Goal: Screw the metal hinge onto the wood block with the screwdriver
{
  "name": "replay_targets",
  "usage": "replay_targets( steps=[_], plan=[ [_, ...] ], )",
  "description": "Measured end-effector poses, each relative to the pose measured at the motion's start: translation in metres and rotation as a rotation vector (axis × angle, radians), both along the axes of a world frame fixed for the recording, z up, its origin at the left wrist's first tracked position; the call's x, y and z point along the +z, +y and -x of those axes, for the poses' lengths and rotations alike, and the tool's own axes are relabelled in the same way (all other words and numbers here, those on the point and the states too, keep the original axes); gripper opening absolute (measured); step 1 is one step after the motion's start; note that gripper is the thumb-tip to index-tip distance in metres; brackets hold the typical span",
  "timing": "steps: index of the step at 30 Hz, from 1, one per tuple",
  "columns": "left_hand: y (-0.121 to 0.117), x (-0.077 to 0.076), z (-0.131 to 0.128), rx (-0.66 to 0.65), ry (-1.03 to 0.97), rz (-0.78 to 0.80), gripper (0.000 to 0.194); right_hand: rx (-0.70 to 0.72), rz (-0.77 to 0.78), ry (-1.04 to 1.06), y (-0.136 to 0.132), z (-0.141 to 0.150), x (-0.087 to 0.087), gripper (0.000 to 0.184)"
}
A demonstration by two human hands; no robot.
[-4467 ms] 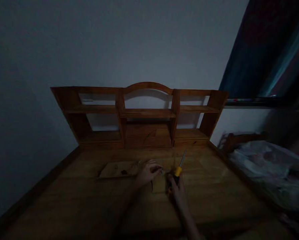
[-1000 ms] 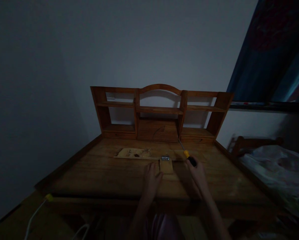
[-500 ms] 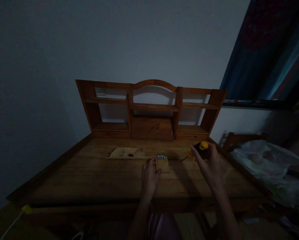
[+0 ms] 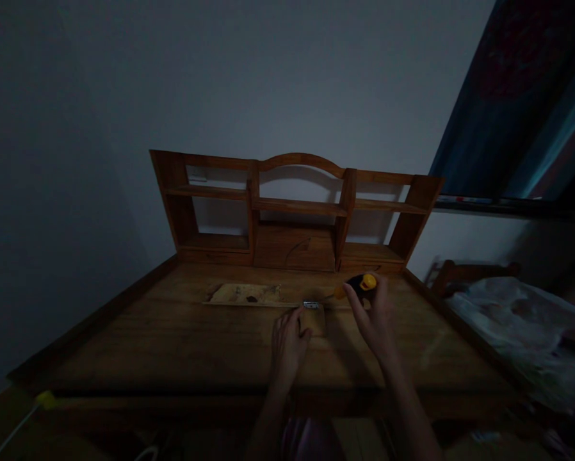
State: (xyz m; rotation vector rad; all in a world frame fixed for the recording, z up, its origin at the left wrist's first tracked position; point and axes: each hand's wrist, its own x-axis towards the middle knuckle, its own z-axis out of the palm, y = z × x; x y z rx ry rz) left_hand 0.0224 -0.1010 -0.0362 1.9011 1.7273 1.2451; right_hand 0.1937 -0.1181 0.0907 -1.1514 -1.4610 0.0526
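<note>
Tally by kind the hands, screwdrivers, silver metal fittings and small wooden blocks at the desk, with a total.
Bare hands, left hand and right hand: 2
Yellow-and-black screwdriver: 1
Silver metal fitting: 1
Small pale wooden block: 1
Total: 5

The yellow-and-black plastic-handled screwdriver (image 4: 355, 286) is partly covered by the right hand (image 4: 374, 314), its tip blurred; the dark blue curtain (image 4: 522, 115) is cut off.

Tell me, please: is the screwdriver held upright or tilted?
Tilted: the screwdriver slants in the right hand, its shaft pointing toward the metal piece.
</note>
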Motion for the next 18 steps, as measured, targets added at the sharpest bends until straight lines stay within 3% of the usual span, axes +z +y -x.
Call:
replay_targets(
  steps=[18],
  plan=[
    [0.0026,-0.0012,-0.0014,0.021,0.043,0.019,0.041,0.037,-0.025,-0.068,-0.0031,0.0043,0.0014,0.038]
  ],
)
